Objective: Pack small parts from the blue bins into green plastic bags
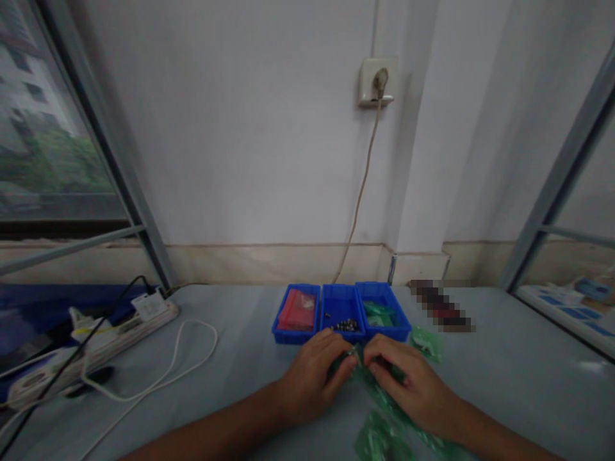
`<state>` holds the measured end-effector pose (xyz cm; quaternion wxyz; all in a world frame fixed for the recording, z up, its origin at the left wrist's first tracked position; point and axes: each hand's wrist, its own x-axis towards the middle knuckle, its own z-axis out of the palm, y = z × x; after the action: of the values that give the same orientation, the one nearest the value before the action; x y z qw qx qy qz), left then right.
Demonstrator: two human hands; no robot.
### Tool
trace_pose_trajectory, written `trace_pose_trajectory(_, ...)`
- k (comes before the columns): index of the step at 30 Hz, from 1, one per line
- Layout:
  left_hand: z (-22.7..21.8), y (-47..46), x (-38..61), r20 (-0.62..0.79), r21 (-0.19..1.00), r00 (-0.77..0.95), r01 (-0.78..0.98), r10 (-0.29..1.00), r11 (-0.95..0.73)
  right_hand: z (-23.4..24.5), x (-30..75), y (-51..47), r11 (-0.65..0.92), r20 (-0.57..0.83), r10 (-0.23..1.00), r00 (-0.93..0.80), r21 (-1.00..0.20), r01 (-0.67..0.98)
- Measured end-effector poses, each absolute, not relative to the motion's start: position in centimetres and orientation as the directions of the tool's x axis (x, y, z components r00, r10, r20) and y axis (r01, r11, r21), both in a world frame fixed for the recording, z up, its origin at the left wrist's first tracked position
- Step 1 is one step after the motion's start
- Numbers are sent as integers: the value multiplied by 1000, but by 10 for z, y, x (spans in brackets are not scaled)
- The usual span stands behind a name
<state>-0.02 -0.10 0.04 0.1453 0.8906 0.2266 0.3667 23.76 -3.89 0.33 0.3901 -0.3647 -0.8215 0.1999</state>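
Note:
My left hand (pixel 316 374) is closed, thumb and fingers pinching the edge of a green plastic bag (pixel 383 398). Close beside it, my right hand (pixel 410 384) is also closed on the bag, fingers bent. The translucent film runs down and right beneath my right hand, where part of it is hidden. A crumpled bunch of green plastic (pixel 379 440) lies nearer to me; whether it is the same bag I cannot tell. Just beyond my hands stand blue bins: the left bin (pixel 283 337) holds red packets, the middle bin (pixel 339 306) small dark metal pieces, the right bin (pixel 401 325) green bags.
A small green packet (pixel 426 343) lies right of the bins, near a pixelated patch. On the left, a power strip (pixel 158 315) with plugs and a looping white cable (pixel 211 349) cover the table. A cord (pixel 361 186) hangs from the wall socket (pixel 378 82) behind the bins.

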Motion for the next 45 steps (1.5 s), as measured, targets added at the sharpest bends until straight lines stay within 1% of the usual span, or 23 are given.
trace_pose_trajectory(4, 0, 1, 0, 581, 421, 637, 299, 508, -856, 4, 238, -39, 659, 491, 749, -444, -620, 426)
trace_pose_trajectory(11, -1, 1, 0, 604, 361, 659, 276, 449, -891, 4, 241, -37, 700, 510, 706, -492, -610, 371)
trace_pose_trajectory(16, -1, 0, -1, 604, 384, 640, 289, 475, -877, 6, 240, -38, 686, 512, 721, -467, -624, 374)
trace_pose_trajectory(20, -1, 0, -1, 607, 388, 629, 300, 487, -871, 6, 241, -38, 696, 541, 714, -444, -617, 368)
trace_pose_trajectory(24, -3, 0, -1, 608, 398, 620, 303, 496, -866, 4, 241, -38, 676, 531, 734, -424, -632, 380)
trace_pose_trajectory(35, -2, -1, -1, 585, 429, 622, 308, 521, -849, 4, 241, -36, 694, 548, 718, -428, -612, 380)
trace_pose_trajectory(45, -4, 0, 0, 574, 418, 624, 334, 531, -845, 9, 240, -37, 702, 557, 711, -430, -607, 374)
